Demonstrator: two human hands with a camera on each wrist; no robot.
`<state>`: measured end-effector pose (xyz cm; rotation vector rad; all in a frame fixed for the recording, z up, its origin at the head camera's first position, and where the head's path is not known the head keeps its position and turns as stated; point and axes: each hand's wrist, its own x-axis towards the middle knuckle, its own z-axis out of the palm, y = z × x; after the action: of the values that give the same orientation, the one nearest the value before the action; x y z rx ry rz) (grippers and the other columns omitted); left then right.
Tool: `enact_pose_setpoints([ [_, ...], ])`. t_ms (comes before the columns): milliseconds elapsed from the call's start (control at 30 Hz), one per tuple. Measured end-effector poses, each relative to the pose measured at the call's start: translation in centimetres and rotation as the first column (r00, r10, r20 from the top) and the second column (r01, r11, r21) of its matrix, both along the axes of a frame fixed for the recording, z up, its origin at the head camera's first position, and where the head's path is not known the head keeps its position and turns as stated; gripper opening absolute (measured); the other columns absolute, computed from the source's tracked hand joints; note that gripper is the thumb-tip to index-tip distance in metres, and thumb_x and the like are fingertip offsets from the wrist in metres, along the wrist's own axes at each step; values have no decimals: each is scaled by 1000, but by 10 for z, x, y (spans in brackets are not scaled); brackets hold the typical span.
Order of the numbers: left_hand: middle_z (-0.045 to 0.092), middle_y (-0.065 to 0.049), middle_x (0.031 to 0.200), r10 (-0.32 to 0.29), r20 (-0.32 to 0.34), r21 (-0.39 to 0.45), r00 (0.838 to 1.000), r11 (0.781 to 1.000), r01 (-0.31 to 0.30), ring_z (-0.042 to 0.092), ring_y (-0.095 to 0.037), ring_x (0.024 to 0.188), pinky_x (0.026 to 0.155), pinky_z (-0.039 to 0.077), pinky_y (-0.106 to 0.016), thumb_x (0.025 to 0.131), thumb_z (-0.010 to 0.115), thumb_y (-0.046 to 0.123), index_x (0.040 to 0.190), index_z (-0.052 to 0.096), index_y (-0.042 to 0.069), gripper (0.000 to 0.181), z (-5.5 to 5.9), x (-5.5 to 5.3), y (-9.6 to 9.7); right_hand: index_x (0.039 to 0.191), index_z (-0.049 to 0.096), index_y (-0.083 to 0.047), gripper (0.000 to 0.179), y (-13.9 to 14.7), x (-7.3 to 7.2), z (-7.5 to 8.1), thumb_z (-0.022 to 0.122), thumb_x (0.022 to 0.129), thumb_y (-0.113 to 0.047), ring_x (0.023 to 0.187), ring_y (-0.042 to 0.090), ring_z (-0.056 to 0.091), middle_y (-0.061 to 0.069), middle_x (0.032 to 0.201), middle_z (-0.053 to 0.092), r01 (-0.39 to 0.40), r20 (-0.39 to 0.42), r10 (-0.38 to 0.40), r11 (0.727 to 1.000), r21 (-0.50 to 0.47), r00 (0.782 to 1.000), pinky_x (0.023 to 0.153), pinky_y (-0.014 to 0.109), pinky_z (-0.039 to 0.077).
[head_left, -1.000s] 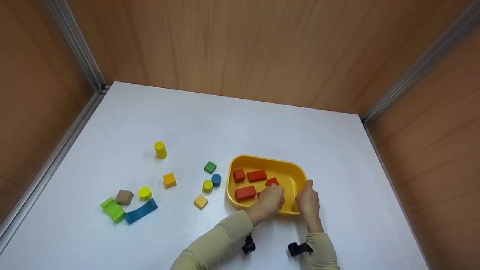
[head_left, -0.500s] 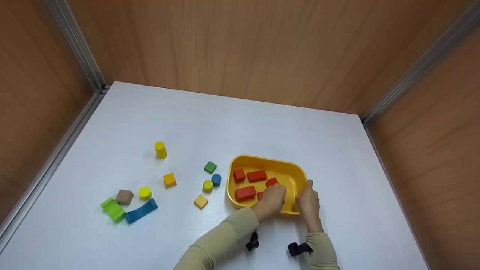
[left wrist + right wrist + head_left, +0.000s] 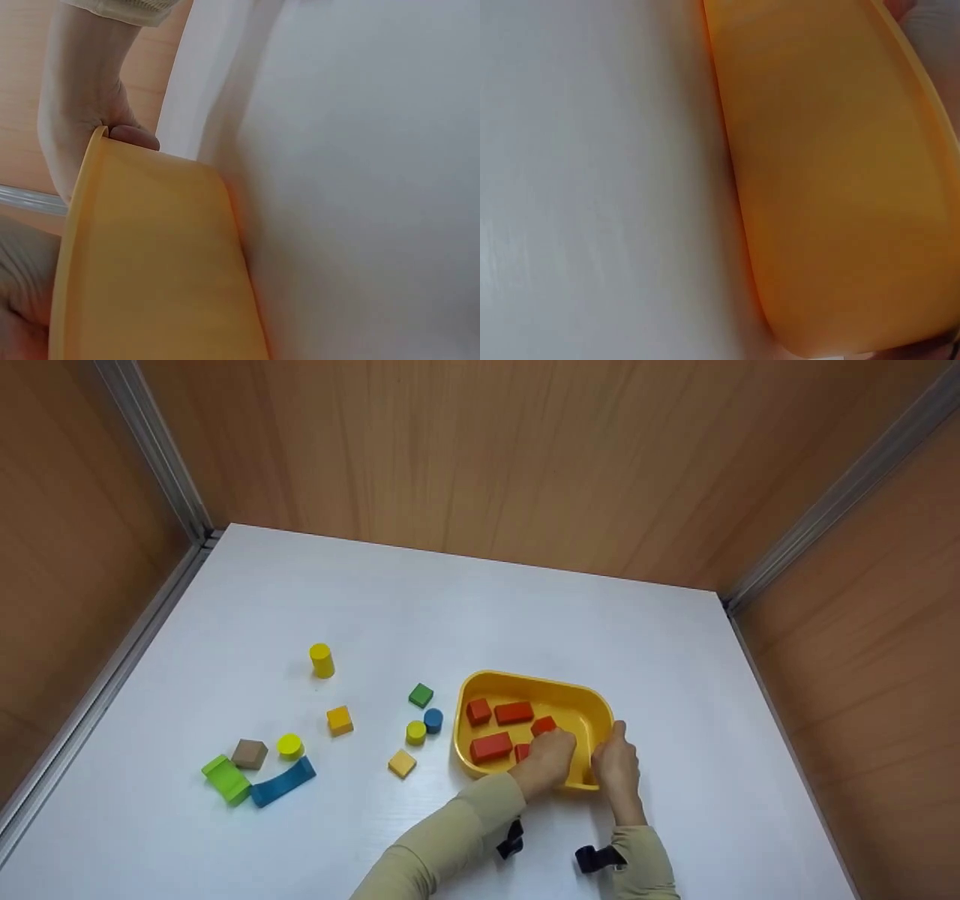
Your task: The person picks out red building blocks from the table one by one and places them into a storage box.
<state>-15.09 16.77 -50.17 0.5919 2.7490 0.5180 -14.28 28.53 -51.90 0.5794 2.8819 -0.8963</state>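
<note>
A yellow plastic tray [image 3: 581, 706] stands on the white table, holding several red blocks such as a long one [image 3: 491, 747] and a cube [image 3: 478, 712]. My left hand [image 3: 547, 761] reaches over the near rim into the tray, fingers bent downward beside a red block [image 3: 544, 725]. Its fingertips, and anything between them, are hidden by the back of the hand. At the tray's right end my right hand [image 3: 619, 769] grips the rim; in the left wrist view its thumb [image 3: 135, 138] lies against the outer wall. The right wrist view is mostly filled by the tray wall [image 3: 840, 180].
Left of the tray lie a green block [image 3: 421, 695], a blue cylinder [image 3: 433, 721], a yellow cylinder [image 3: 415, 733] and a pale wooden block [image 3: 402, 763]. Farther left are a blue arch [image 3: 283, 782], a light green block [image 3: 226, 780] and other pieces. Wooden panels [image 3: 450, 457] enclose the table.
My left hand has shifted slightly right inside the tray, covering a red piece seen earlier at its right side. The right hand and tray have stayed in place.
</note>
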Motion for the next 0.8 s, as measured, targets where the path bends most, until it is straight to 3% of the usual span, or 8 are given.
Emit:
enact_pose_setpoints([
  [300,57,-3,78,-2,-39,-45,999,999,0,53,-15,71,66,48,-25,84,59,9,90,62,7,7,8,3,-5,116,31,0,28,-3,-2,0,37,88,-5,56,22,49,14,74,51,-20,-7,20,1000,-11,1000,44,28,40],
  [500,57,-4,75,-23,-141,-110,990,994,8,56,-17,69,58,50,-28,79,64,16,85,62,7,10,15,7,-12,114,32,0,28,-3,-2,1,38,87,-5,52,22,48,13,69,50,-26,-27,26,1000,-14,999,41,28,38],
  [633,57,-5,74,-38,-156,-54,987,998,30,56,-18,68,56,50,-29,80,63,17,84,63,6,12,18,9,-23,116,31,1,30,-2,-2,2,37,87,-5,52,22,48,12,69,50,-32,-24,32,999,-9,999,42,28,38],
  [800,56,-7,81,-112,-173,7,979,993,115,53,-19,70,64,49,-27,84,59,19,87,63,4,16,21,10,-42,114,33,3,31,0,-1,2,40,85,-4,53,24,47,15,71,51,-28,-80,33,997,67,996,42,31,37],
])
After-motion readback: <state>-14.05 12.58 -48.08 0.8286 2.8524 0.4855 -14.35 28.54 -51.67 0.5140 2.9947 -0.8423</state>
